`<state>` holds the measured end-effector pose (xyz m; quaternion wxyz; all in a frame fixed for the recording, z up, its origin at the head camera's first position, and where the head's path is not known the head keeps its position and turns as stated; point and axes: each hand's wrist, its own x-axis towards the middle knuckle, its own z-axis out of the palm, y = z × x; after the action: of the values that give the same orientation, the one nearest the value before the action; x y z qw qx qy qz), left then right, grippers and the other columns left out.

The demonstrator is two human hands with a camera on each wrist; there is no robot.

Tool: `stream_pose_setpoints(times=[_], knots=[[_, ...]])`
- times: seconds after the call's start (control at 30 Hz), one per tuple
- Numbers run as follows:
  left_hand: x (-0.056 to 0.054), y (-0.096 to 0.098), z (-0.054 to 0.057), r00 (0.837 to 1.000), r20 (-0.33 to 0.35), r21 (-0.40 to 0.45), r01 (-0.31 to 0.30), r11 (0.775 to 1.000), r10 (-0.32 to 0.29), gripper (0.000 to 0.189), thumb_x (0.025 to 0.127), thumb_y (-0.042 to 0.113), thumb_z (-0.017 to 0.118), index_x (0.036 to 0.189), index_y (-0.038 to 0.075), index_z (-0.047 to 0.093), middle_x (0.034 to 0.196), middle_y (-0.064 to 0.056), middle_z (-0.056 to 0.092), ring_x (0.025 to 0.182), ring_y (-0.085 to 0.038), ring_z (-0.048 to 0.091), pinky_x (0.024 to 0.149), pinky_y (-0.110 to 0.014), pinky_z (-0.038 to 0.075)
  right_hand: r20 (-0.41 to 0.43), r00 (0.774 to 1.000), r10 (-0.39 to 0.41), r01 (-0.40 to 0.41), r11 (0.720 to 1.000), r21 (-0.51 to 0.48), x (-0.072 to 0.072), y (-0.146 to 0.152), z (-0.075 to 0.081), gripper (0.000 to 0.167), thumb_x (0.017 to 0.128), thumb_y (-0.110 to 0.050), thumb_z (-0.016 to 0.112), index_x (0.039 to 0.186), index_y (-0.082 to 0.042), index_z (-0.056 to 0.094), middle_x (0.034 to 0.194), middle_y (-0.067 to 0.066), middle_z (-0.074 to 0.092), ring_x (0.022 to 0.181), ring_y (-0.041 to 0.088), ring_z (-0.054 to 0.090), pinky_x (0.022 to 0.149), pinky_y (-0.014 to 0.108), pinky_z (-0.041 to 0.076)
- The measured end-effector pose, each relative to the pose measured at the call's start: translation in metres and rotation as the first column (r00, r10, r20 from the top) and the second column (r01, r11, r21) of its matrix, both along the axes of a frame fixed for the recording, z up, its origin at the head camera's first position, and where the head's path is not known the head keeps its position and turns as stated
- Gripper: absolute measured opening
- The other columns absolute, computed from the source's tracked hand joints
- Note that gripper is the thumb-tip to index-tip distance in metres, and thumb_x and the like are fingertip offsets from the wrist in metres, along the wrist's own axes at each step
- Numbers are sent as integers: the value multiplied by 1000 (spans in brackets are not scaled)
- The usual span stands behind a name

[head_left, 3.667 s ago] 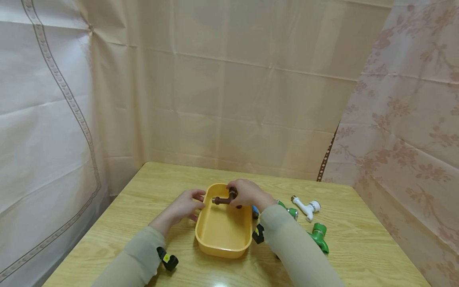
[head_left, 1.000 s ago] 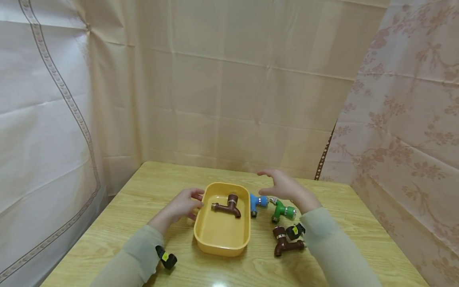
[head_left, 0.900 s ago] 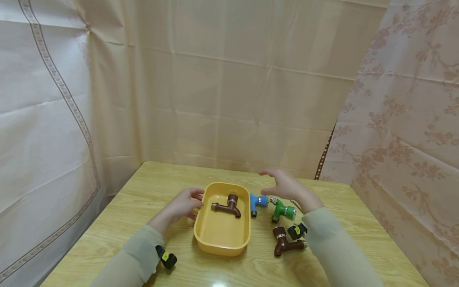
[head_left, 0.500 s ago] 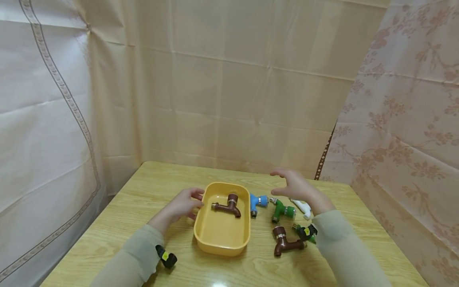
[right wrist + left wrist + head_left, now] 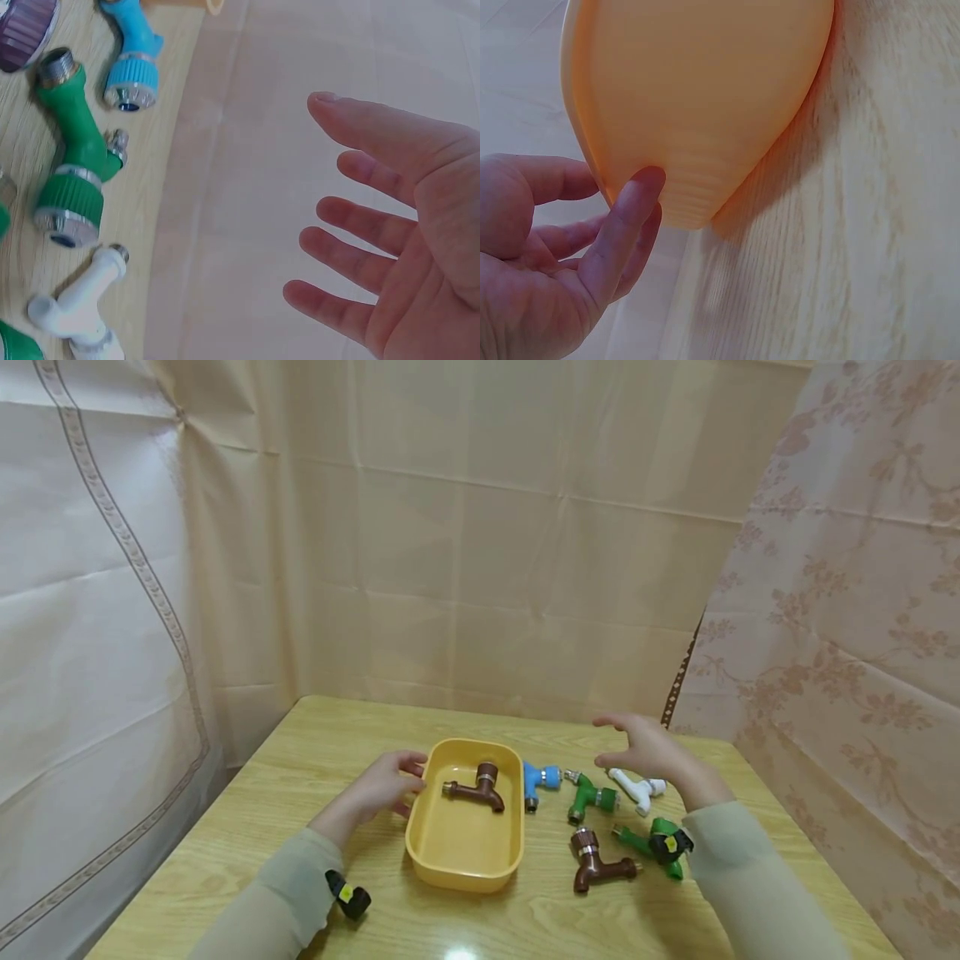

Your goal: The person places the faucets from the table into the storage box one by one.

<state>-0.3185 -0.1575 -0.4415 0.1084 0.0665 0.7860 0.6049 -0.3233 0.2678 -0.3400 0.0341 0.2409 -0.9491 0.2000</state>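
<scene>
A yellow plastic tub stands on the table with a brown faucet lying inside. Relaxed fingers of my left hand touch the tub's left outer wall; in the left wrist view the fingertips overlap the wall. Spread and holding nothing, my right hand hovers over the table's far right part. Nearest below it lies a white faucet. A green faucet and a blue faucet lie between that hand and the tub.
Closer to the front lies a second brown faucet. Another green faucet is partly hidden by the right wrist's black camera. Fabric curtains enclose the wooden table at the back and sides.
My right hand has let go of the brown faucet in the tub, lifted away and moved right, uncovering the white and front green faucets. My left hand stays at the tub.
</scene>
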Motion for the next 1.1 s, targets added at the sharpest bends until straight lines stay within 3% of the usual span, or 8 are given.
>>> stream_pose_setpoints(times=[0.17,0.7,1.1], knots=[[0,1,1,1000,1,4,2,1000,-2,52,93,0,64,144,-3,50,125,-22,57,91,-27,68,62,-42,63,-13,1000,-7,7,1000,24,4,12,0,63,90,-29,80,142,-3,56,141,20,56,127,50,50,99,67,45],[0,-1,1,1000,8,4,24,1000,-25,53,94,0,64,144,-4,49,126,-23,56,92,-28,67,61,-41,63,77,997,-26,22,998,52,18,41,-1,68,89,-33,80,143,-1,54,142,24,55,126,53,50,94,67,48],[-1,0,1,1000,7,-9,13,1000,-13,53,94,1,64,145,-3,49,125,-22,57,92,-27,67,62,-41,63,90,995,-47,39,995,92,21,54,-17,73,85,-35,83,141,2,55,141,25,55,122,52,53,92,64,51]])
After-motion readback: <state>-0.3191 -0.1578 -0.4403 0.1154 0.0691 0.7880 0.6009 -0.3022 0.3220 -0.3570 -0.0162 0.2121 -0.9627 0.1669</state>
